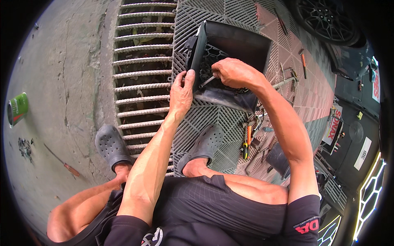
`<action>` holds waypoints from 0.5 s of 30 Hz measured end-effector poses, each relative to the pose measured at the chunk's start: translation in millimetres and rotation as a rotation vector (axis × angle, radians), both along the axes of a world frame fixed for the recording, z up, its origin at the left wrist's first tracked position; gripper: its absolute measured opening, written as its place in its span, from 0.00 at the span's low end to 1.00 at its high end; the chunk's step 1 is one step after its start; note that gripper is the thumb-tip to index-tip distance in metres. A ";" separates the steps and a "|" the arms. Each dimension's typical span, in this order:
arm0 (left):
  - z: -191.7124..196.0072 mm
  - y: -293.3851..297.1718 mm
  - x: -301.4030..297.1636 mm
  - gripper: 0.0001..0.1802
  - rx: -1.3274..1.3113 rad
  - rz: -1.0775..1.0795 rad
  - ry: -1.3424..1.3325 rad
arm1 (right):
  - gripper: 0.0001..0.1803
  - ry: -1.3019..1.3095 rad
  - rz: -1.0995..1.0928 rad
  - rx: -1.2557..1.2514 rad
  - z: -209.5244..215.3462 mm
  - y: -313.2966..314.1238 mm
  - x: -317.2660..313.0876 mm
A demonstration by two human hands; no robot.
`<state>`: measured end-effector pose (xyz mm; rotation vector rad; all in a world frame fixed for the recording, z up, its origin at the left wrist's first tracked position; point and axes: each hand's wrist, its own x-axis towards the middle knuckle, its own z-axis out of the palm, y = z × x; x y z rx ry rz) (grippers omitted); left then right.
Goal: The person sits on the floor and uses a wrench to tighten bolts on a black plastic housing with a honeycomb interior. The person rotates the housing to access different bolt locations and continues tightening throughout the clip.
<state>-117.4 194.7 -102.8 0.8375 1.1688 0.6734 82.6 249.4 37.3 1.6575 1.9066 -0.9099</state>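
A black plastic box-shaped housing [238, 39] stands on the slatted floor tiles in front of me, with a honeycomb mesh inside it. My left hand [181, 92] grips the housing's left wall, thumb and fingers at its edge. Inside the housing, my right hand [236, 74] is closed round a slim silver metal tool [206, 82]. One end of that tool sticks out to the left of the fist, close to the left wall; its other end is hidden by the hand.
A steel-bar floor grate [141, 76] runs along the left. Beyond it are a green can [18, 108] and a screwdriver [71, 169]. Pliers [246, 139], a hammer [303, 63] and a black bucket [279, 160] are on the right. A car wheel [326, 18] stands far right.
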 end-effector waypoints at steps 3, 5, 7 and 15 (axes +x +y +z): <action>2.1 0.0 -0.1 0.52 -0.011 -0.016 0.005 | 0.13 0.035 0.010 -0.029 -7.9 -1.8 7.0; 2.2 -0.1 0.8 0.52 -0.003 -0.023 0.014 | 0.13 0.032 0.009 -0.046 -14.6 2.0 10.6; 0.3 -1.1 -0.1 0.52 -0.011 -0.010 0.004 | 0.12 0.026 0.023 -0.036 -22.7 5.2 11.0; -0.8 -1.5 -1.8 0.51 -0.007 -0.017 0.010 | 0.09 0.045 0.054 0.081 -32.5 -16.5 18.1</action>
